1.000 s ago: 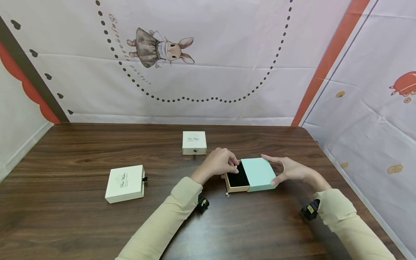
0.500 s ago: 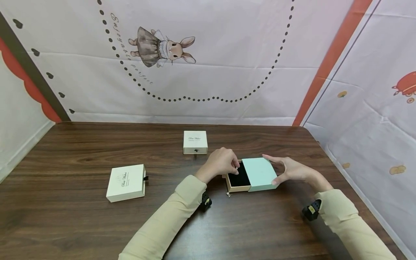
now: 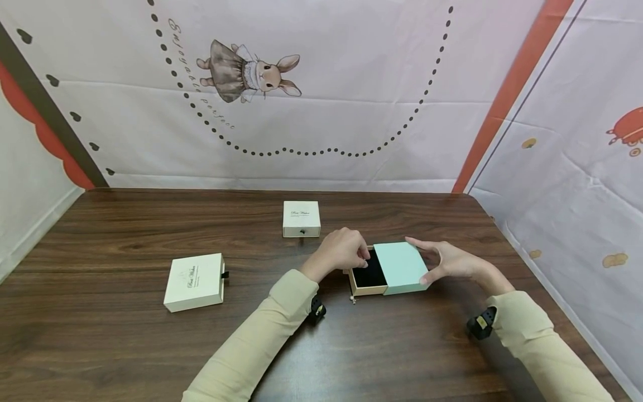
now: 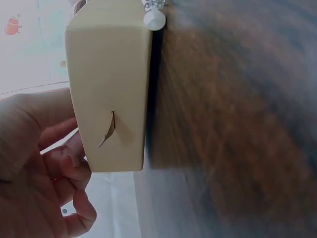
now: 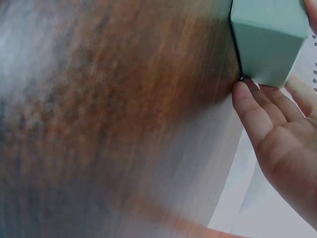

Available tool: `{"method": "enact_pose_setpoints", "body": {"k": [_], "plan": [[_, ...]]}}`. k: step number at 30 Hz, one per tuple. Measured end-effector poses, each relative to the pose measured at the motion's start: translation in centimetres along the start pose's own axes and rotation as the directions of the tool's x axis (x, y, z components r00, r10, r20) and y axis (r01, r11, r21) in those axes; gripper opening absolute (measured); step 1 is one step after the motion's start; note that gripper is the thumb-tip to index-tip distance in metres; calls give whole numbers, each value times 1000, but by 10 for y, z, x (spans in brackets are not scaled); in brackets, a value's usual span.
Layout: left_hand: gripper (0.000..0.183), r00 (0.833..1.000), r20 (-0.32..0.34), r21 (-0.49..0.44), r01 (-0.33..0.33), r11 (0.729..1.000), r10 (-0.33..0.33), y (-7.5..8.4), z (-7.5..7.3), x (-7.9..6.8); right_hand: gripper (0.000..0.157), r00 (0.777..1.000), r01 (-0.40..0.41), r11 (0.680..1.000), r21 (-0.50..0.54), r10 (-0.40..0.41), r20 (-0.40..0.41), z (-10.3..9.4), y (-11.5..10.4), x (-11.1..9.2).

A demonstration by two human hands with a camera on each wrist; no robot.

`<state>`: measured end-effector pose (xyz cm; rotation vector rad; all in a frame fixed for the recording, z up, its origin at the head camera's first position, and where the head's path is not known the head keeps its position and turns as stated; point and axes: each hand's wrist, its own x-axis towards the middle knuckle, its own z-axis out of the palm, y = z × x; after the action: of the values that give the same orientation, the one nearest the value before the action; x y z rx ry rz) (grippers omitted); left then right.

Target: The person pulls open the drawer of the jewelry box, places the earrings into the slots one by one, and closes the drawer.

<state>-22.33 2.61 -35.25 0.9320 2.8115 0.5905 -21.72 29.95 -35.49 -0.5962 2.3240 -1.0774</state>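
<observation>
A mint-green drawer box (image 3: 402, 268) lies on the table with its cream drawer (image 3: 369, 290) pulled out to the left, showing a black lining (image 3: 370, 272). Over that lining my left hand (image 3: 341, 249) pinches a tiny pale piece, apparently a pearl earring, mostly hidden by the fingertips. A ribbon tab (image 4: 110, 130) sticks out of the drawer's end in the left wrist view. Beside the drawer's near corner lies another pearl earring (image 4: 154, 19) with sparkling stones. My right hand (image 3: 452, 261) holds the mint cover between thumb and fingers, at its right end.
Two cream boxes printed with lettering also stand on the brown wooden table (image 3: 281, 357): one box (image 3: 195, 282) at the left, a smaller box (image 3: 301, 219) near the back edge. A printed cloth (image 3: 341, 72) hangs behind the table.
At the left fingertips the small white bead seen earlier is now hardly visible. Both hands and the mint box stay almost in place; the view shifts slightly.
</observation>
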Motion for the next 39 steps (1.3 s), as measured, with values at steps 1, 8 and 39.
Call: {"method": "enact_pose_setpoints", "body": {"k": [1, 8, 39], "plan": [[9, 1000, 3, 3, -1, 1000, 1, 0, 0, 0, 99, 1000, 1, 1000, -6, -1, 0, 0, 0, 0], [10, 1000, 12, 51, -2, 999, 2, 2, 0, 0, 99, 1000, -17, 1000, -14, 17, -16, -1, -1, 0], [13, 999, 21, -454, -17, 891, 30, -23, -12, -32, 97, 1000, 14, 1000, -24, -14, -4, -1, 0, 1]]}}
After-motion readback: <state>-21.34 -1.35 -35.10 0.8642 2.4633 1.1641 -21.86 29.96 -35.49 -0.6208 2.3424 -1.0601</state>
